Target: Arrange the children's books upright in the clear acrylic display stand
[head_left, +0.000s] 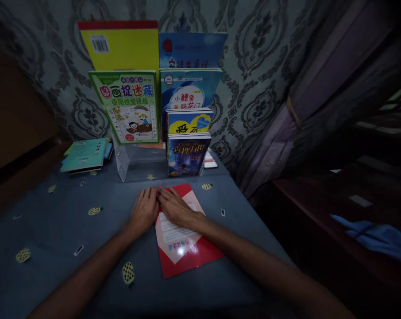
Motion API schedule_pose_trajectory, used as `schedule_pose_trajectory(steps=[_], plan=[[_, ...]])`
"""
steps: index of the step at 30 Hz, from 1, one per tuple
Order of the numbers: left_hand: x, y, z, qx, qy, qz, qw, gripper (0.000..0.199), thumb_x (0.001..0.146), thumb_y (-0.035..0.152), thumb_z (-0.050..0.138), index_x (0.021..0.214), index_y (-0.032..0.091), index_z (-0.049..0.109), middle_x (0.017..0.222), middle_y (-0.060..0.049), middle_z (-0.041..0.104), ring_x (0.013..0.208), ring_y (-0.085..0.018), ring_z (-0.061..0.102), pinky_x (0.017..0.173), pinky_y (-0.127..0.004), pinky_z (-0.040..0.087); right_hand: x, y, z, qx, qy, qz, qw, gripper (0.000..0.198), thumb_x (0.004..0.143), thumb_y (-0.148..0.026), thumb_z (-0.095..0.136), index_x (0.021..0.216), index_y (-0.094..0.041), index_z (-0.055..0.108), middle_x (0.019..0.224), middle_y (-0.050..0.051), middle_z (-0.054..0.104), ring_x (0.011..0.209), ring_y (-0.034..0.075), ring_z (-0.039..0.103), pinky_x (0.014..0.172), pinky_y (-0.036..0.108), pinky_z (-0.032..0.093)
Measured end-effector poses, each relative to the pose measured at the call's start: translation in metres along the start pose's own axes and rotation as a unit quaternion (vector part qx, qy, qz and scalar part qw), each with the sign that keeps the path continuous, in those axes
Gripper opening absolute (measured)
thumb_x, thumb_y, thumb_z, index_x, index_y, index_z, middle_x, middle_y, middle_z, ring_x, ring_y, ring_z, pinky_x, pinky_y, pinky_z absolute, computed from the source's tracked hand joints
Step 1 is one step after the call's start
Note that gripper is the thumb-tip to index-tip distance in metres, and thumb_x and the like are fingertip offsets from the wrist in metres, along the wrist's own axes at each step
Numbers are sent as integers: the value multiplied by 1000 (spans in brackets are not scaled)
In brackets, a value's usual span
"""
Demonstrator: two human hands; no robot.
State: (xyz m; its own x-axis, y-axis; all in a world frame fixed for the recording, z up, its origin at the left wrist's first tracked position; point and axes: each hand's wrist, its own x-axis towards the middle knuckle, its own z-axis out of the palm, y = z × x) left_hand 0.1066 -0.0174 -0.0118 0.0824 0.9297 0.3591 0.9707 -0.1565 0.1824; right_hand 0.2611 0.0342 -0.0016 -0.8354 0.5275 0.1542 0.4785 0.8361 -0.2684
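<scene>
A red book (197, 259) with a pink panel and coloured lettering lies closed and flat on the patterned tablecloth, its print upside down to me. On its far left part rests my right hand (175, 208), palm down, fingers stretched toward the far left corner. Beside that corner my left hand (144, 208) lies palm down at the book's left edge, its fingers extended and close to the right fingertips. Both hands look flat and hold nothing that I can make out.
Behind the book stands a clear stepped rack (122, 164) with several upright books, including a green-bordered book (134, 108) and a dark blue book (189, 155). A stack of books (84, 155) lies back left. A curtain (270, 137) hangs right, near a blue cloth (375, 237).
</scene>
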Motion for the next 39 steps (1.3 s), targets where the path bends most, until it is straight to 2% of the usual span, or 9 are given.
schedule_pose_trajectory(steps=[2, 5, 8, 12, 17, 23, 28, 33, 39], plan=[[1, 0, 1, 5, 1, 9, 1000, 31, 94, 16, 44, 124, 15, 50, 107, -12, 59, 101, -27, 55, 89, -43, 49, 0, 6, -1, 2, 1, 14, 1000, 45, 99, -22, 40, 140, -7, 50, 151, 18, 46, 145, 25, 34, 122, 47, 20], [1, -1, 1, 4, -6, 19, 1000, 28, 96, 19, 44, 122, 14, 51, 106, -12, 59, 103, -27, 55, 89, -42, 49, -10, 21, -4, 0, 17, 71, 997, 51, 99, -33, 44, 145, -10, 45, 152, 18, 42, 145, 26, 33, 121, 50, 21], [2, 0, 0, -2, -21, 20, 1000, 25, 97, 19, 42, 120, 16, 52, 107, -11, 60, 103, -26, 55, 91, -41, 48, -24, 36, -6, -4, 36, 125, 991, 54, 98, -35, 46, 145, -10, 45, 151, 19, 44, 145, 26, 35, 120, 50, 21], [4, 2, -2, -17, -45, 19, 999, 22, 98, 19, 40, 114, 18, 55, 108, -9, 61, 104, -24, 56, 93, -39, 48, -36, 46, -2, -12, 56, 152, 987, 54, 99, -37, 41, 145, -8, 45, 151, 20, 43, 145, 26, 35, 119, 52, 22], [4, 2, -3, -16, -57, 27, 998, 24, 99, 22, 39, 114, 19, 58, 111, -9, 61, 104, -24, 57, 95, -39, 47, -39, 51, 4, 3, 69, 142, 987, 53, 99, -40, 40, 145, -13, 47, 152, 17, 44, 144, 25, 36, 118, 51, 23], [4, 0, -4, -7, -68, 31, 997, 26, 100, 21, 40, 115, 15, 59, 114, -11, 62, 106, -25, 57, 96, -39, 47, -40, 56, 7, 23, 86, 123, 988, 54, 98, -40, 40, 144, -12, 48, 151, 18, 45, 143, 26, 38, 118, 52, 24], [5, 1, -9, 13, -80, 43, 996, 26, 100, 20, 39, 114, 14, 60, 115, -12, 63, 107, -25, 58, 95, -38, 47, -40, 63, 17, 5, 110, 115, 987, 53, 97, -39, 40, 141, -11, 51, 147, 18, 50, 140, 28, 42, 116, 53, 28], [4, 1, -14, 18, -91, 39, 995, 23, 100, 18, 40, 111, 15, 60, 114, -11, 63, 106, -24, 58, 93, -37, 48, -39, 77, 30, -10, 145, 98, 984, 53, 95, -42, 40, 141, -17, 52, 146, 14, 53, 138, 29, 45, 115, 53, 31], [2, 0, -12, 13, -87, 37, 995, 23, 99, 18, 40, 112, 14, 59, 114, -12, 62, 107, -25, 57, 93, -38, 46, -39, 85, 37, -25, 154, 94, 983, 54, 94, -44, 40, 138, -17, 54, 143, 15, 55, 136, 29, 48, 114, 52, 34]])
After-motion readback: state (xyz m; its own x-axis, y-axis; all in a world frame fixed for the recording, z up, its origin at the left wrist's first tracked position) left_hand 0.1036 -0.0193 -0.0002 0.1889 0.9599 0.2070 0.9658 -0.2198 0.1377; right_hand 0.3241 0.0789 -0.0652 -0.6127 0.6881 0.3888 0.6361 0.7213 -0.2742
